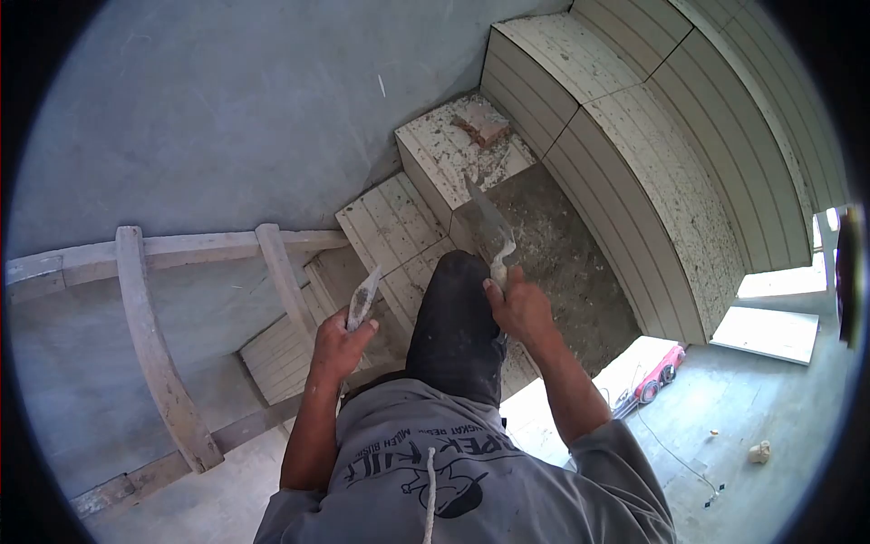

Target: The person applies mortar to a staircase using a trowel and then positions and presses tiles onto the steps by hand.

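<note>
The right hand (524,308) grips the pale handle of a grey, pointed metal trowel (491,218), its tip near the edge of a speckled cream tiled step (435,140) bearing an orange-red brick chunk (488,127). The left hand (343,347) clasps a whitish, smeared, pointed object (364,299), kind unclear. Right of the blade, rough grey-brown step surface (580,254) lies open, bounded by curved, striped tile risers (616,213).
</note>
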Demonstrator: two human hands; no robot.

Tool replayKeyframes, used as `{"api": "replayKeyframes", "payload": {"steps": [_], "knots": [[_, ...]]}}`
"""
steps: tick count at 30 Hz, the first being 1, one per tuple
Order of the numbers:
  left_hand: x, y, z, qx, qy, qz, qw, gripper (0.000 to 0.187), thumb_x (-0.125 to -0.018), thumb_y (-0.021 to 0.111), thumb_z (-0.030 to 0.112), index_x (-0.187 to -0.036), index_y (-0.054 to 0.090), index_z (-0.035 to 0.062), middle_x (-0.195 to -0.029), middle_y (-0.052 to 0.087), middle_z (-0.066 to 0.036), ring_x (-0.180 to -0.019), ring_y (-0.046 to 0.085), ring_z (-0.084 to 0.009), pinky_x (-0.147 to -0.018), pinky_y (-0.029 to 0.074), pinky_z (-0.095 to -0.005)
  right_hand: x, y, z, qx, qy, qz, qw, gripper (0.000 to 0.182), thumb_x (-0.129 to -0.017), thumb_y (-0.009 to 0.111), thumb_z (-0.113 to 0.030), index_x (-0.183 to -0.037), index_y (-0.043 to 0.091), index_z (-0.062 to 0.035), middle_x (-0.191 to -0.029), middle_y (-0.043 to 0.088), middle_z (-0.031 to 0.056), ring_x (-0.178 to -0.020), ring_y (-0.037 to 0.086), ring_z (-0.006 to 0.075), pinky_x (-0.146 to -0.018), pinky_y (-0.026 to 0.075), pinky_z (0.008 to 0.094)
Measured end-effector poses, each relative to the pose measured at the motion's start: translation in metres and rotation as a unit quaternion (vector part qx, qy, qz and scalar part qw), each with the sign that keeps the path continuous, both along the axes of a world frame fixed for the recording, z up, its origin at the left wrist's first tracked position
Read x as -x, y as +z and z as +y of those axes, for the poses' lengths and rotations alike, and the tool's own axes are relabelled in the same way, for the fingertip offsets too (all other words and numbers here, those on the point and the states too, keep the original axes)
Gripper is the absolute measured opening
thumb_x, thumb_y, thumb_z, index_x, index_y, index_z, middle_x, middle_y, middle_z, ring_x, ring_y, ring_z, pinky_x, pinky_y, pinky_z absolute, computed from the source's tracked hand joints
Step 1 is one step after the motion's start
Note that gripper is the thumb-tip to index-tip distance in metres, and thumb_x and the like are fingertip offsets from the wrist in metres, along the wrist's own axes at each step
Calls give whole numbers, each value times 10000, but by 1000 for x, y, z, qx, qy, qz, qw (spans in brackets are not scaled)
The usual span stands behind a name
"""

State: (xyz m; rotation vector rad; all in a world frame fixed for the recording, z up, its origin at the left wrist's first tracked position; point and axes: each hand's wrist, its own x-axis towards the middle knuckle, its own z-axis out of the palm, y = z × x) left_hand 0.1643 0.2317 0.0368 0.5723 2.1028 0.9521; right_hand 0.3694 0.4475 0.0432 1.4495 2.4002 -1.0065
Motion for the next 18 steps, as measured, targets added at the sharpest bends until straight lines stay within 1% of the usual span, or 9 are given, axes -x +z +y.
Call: {"api": "replayKeyframes", "payload": {"steps": [2,3,4,8,10,13,15,17,18], "knots": [[0,-2,-3,14,2,4,1000,330,-815,670,312,-835,608,-12,-650,547,-95,-627,513,-177,-618,447,-360,-2,-11,-5,-1,-13,5,1000,499,-950,521,-376,-1168,485,71,-962,643,337,-948,636,479,-846,502,513],[0,-4,-4,13,1,3,1000,330,-815,670,312,-835,608,-12,-650,547,-95,-627,513,-177,-618,447,-360,-4,-34,-5,-16,19,-1,1000,492,-950,520,-380,-1150,488,68,-935,647,333,-932,639,480,-841,504,515],[0,-7,-5,6,1,-1,1000,333,-813,670,313,-836,610,-14,-650,551,-96,-626,515,-178,-617,447,-360,-5,-41,-5,-29,50,-7,998,486,-950,520,-385,-1132,490,65,-908,650,329,-916,642,482,-836,505,516],[-2,5,-4,8,-5,27,1000,343,-811,666,320,-847,619,-17,-655,566,-99,-625,523,-181,-619,450,-361,-7,-25,-7,8,21,1,1000,501,-950,520,-392,-1136,486,72,-909,647,336,-922,641,484,-848,502,515],[2,-4,-4,-1,3,16,1000,348,-811,666,325,-853,622,-18,-659,571,-108,-624,528,-190,-623,453,-364,-1,-16,-1,-15,1,-4,1000,510,-949,522,-402,-1125,491,76,-918,647,335,-925,644,477,-854,499,515],[2,-5,-6,-3,11,0,1000,354,-812,664,330,-865,627,-18,-665,579,-126,-625,540,-212,-632,459,-369,0,-23,-8,-22,12,11,1000,504,-952,518,-405,-1106,493,74,-903,650,330,-903,647,478,-827,507,519],[1,-3,-5,-7,13,0,1000,354,-813,663,330,-871,629,-17,-667,582,-135,-626,548,-224,-636,462,-371,-5,-42,-7,-30,27,11,999,507,-952,520,-412,-1109,482,68,-879,646,331,-883,645,485,-808,505,524],[2,-1,-2,-11,-21,39,999,351,-813,660,332,-876,631,-13,-679,591,-148,-637,567,-241,-645,467,-378,-5,-53,1,-44,51,14,998,509,-951,522,-420,-1112,471,61,-854,642,332,-863,643,492,-790,504,529],[-2,-2,-8,-3,-22,35,999,351,-813,660,332,-876,631,-13,-679,591,-148,-637,567,-241,-645,467,-378,-5,-39,-4,-29,28,12,999,508,-949,526,-412,-1110,481,68,-870,643,333,-876,643,491,-798,503,525]]}}
